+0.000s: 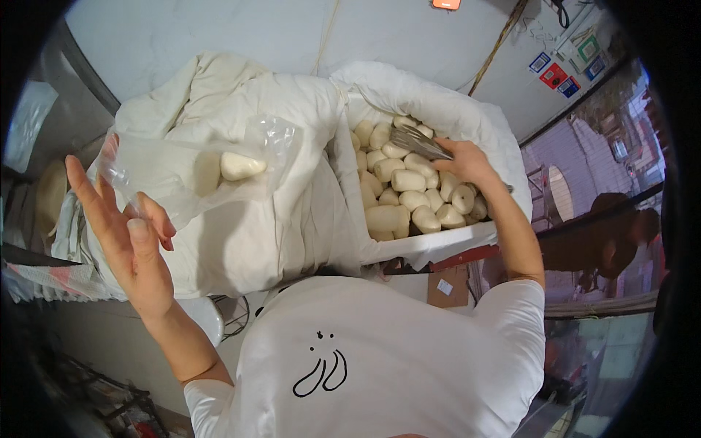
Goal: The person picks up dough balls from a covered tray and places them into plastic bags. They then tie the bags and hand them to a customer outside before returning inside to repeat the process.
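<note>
My left hand (131, 246) has its fingers spread inside or against the mouth of a clear plastic bag (175, 213), holding it. In the bag lie a pale steamed bun (241, 166) and a second, duller bun (207, 172) seen through the plastic. My right hand (465, 159) grips metal tongs (419, 141) low over a heap of steamed buns (409, 180). Their tips rest among the buns at the back, and whether they pinch one cannot be told. A box (432, 245) lined with white cloth contains the heap.
A thick white quilt (263, 235) covers the surface left of the box. The pale wall (383, 38) behind carries a hanging cord (495, 46) and several printed code cards (553, 75). A glass window (580, 131) stands at right; a white stool (211, 320) is below left.
</note>
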`<state>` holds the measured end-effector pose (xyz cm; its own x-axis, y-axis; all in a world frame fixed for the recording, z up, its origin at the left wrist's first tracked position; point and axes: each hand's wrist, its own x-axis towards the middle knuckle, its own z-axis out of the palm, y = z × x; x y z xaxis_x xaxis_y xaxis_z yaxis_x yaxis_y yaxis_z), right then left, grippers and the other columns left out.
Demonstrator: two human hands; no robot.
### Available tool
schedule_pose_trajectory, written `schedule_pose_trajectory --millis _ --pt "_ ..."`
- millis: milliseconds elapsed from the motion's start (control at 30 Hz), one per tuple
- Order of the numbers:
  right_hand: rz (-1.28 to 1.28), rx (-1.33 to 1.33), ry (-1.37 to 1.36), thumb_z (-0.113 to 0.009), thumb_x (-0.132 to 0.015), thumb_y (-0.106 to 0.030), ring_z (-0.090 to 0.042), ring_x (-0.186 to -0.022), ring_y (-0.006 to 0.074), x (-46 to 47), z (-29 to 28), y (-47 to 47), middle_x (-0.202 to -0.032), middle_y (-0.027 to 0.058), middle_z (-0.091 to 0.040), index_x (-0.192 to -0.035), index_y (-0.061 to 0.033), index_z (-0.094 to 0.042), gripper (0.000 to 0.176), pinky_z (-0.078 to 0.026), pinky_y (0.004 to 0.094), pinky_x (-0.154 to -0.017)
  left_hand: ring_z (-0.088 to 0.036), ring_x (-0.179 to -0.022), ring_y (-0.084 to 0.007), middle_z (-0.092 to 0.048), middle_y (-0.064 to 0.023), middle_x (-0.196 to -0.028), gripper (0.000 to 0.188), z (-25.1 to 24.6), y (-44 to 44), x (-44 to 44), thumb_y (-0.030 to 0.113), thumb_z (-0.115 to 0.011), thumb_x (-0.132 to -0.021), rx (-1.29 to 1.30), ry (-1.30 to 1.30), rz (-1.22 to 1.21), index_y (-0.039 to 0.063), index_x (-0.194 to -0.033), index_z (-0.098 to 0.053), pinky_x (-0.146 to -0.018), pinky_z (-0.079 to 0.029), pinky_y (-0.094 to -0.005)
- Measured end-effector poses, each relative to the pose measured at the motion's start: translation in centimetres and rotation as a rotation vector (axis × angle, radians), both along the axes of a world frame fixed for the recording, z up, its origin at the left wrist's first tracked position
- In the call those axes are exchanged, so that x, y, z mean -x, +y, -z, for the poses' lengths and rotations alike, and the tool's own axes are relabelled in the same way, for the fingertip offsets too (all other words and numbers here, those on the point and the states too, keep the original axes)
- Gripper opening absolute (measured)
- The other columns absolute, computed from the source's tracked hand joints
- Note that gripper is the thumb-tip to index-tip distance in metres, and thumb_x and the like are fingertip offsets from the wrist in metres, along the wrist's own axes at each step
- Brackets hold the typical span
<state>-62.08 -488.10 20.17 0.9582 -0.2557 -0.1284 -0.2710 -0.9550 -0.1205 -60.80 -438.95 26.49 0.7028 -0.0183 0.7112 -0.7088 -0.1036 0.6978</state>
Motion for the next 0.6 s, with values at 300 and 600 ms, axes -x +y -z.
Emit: schedule_pose_trajectory --millis 300,600 --pt "0.329 0.094 -0.381 -0.069 -0.085 -0.036 -0.06 -0.113 0.0351 1.6 -0.7 -12.8 -0.12 0.0168 -0.065 -0.133 -0.0158 -0.058 0.053 -0.046 0.0415 -0.097 -0.041 -0.054 -0.007 -0.028 -0.0226 -0.153 0.077 -0.5 -1.2 0.0 0.039 -0.05 -0.098 -0.059 -0.007 0.006 0.007 -0.155 -0.009 -0.046 -0.034 -0.0179" --pt "-0.187 -0.331 -0.008 -0.077 -0.072 -0.019 -0.059 -0.09 0.0146 1.6 -5.2 -8.7 -0.097 0.0117 -0.064 -0.123 -0.0052 -0.061 0.056 -0.048 0.0291 -0.08 -0.039 -0.051 -0.0064 -0.03 -0.0229 -0.152 0.076 -0.6 -1.7 -0.3 0.041 -0.048 -0.099 -0.077 0.028 -0.049 0.007 -0.155 -0.011 -0.042 -0.031 -0.0173"
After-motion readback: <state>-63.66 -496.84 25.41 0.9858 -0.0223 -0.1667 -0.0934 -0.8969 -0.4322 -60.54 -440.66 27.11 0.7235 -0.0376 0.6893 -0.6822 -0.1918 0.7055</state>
